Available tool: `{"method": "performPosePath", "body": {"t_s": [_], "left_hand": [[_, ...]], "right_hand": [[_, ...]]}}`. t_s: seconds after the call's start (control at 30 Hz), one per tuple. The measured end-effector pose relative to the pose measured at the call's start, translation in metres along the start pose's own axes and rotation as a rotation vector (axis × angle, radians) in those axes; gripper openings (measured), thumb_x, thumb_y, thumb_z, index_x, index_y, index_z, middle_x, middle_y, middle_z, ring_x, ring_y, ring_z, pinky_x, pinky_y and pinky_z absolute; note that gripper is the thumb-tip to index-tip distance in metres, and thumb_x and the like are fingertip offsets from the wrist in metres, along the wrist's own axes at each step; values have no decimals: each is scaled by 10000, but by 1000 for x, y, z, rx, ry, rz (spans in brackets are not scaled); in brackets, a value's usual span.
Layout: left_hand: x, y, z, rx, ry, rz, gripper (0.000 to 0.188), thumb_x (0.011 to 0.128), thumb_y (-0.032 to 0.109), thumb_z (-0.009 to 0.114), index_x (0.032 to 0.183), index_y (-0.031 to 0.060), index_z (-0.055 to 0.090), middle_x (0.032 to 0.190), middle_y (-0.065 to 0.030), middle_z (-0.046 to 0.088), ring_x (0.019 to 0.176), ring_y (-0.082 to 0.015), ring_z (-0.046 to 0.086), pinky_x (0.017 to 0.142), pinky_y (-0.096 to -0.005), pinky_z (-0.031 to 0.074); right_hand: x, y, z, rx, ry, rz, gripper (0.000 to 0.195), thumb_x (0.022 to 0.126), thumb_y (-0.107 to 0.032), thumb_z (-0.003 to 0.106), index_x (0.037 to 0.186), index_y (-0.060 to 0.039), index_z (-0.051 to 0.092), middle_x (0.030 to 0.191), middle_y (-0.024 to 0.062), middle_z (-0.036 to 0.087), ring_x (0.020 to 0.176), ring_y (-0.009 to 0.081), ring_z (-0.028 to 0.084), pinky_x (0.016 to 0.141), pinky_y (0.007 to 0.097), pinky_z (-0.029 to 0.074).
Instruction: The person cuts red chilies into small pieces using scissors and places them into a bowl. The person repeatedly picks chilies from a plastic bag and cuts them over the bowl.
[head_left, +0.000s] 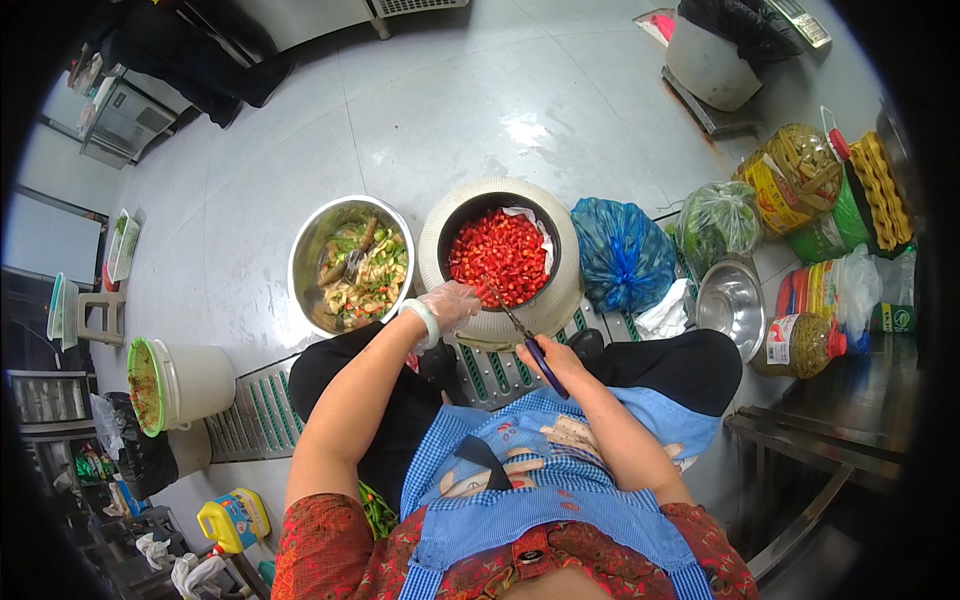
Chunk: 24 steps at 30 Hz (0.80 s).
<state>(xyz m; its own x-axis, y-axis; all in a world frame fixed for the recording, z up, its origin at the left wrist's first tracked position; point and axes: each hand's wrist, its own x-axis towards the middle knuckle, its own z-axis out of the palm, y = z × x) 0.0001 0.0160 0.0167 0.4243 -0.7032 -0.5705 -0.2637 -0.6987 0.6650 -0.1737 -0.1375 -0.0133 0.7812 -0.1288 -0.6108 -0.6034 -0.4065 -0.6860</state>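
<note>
My left hand (450, 306), in a clear plastic glove, pinches a red chili pepper (484, 295) over the near rim of a dark round pot (444, 251). Cut red chili pieces (495, 255) fill much of that pot, with some white paper or plastic along its right wall. In my right hand (555, 358) is a pair of scissors (536, 349) with dark purple handles, its blades pointing at the chili by my left fingertips. The pot rests on or in a larger pale ribbed round container (566, 285). To the left stands a steel basin (300, 292) of vegetable scraps.
To the right are a tied blue plastic bag (622, 255), a bag of green vegetables (718, 225), a metal bowl (731, 307) and pickle jars (795, 180). A white bucket (199, 386) stands left. Beneath me runs a slotted drain cover (262, 412). Another person's legs (195, 67) are far left.
</note>
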Motion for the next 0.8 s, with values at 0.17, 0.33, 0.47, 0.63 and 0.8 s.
{"method": "performPosePath", "body": {"t_s": [0.17,0.33,0.47,0.63,0.8], "left_hand": [[4,-12,2,383,-29,241,122,753,130,444,707,35,505,625,-90,480,627,-223,479,577,-314,390],[16,-35,12,506,154,365,91,732,123,473,729,38,506,709,-90,495,670,-233,476,603,-322,395],[17,-31,7,162,107,192,79,713,112,495,718,33,498,761,-94,497,687,-237,468,607,-332,395],[10,-14,4,314,19,230,80,706,104,495,723,25,495,748,-99,492,682,-238,460,611,-330,391],[12,-16,7,683,27,403,121,756,137,456,798,40,514,745,-110,504,706,-254,487,652,-334,407]], "right_hand": [[-2,-5,-5,-46,-8,-15,546,731,-558,481,863,-34,563,780,186,587,788,328,562,683,359,430],[-1,-1,-3,2,6,13,543,727,-557,485,859,-39,579,791,185,589,785,323,564,689,357,433],[1,2,-2,0,16,12,557,723,-571,475,864,-38,549,791,190,586,787,329,563,691,368,430],[0,2,0,-73,30,-44,566,719,-581,472,857,-34,521,780,197,581,788,349,557,683,389,426],[0,0,-1,-88,29,-30,559,709,-586,482,830,-43,536,765,196,580,786,344,559,676,391,427]]}}
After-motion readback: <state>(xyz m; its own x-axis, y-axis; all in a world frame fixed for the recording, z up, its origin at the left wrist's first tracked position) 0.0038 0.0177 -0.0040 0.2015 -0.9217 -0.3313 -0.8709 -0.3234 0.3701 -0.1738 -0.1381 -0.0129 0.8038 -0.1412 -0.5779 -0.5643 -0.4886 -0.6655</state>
